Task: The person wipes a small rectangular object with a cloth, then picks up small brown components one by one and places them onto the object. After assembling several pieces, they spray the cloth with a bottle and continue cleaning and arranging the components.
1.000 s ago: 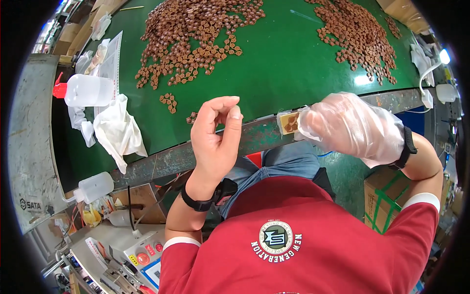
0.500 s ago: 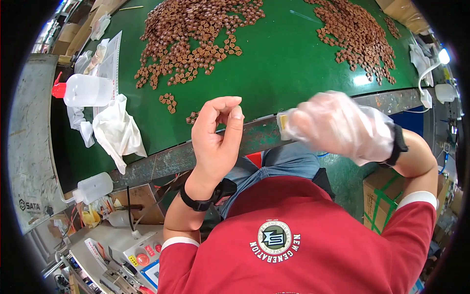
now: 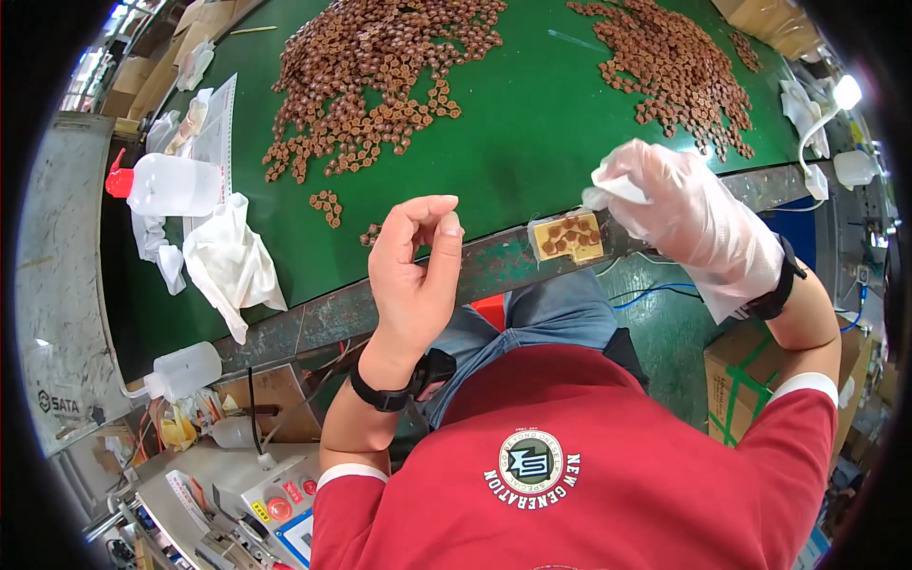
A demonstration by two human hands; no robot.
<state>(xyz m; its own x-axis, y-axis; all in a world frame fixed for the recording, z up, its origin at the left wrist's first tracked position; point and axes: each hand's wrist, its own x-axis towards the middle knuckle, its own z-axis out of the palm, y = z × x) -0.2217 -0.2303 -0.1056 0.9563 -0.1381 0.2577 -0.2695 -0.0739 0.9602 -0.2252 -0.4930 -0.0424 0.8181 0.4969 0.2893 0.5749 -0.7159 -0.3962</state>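
My left hand (image 3: 413,261) is bare and hovers over the table's front edge, its fingers curled toward the thumb in a loose pinch. Whatever lies between the fingertips is too small or hidden to make out. A clear plastic glove covers my right hand (image 3: 679,204), which is closed on a small white cloth (image 3: 624,187). Just left of that hand, on the table edge, sits a small yellow block (image 3: 551,251) bearing several brown pieces (image 3: 577,237). A few loose brown pieces (image 3: 370,234) lie beside my left hand, partly behind it.
Large heaps of brown pieces lie at the back left (image 3: 370,85) and back right (image 3: 674,71) of the green table (image 3: 522,123). At left are a red-capped squeeze bottle (image 3: 176,185) and a crumpled white cloth (image 3: 233,261). A lit lamp (image 3: 845,92) stands at the right.
My right hand has moved up and to the right, off the yellow block, uncovering the brown pieces on it. My left hand has barely moved.
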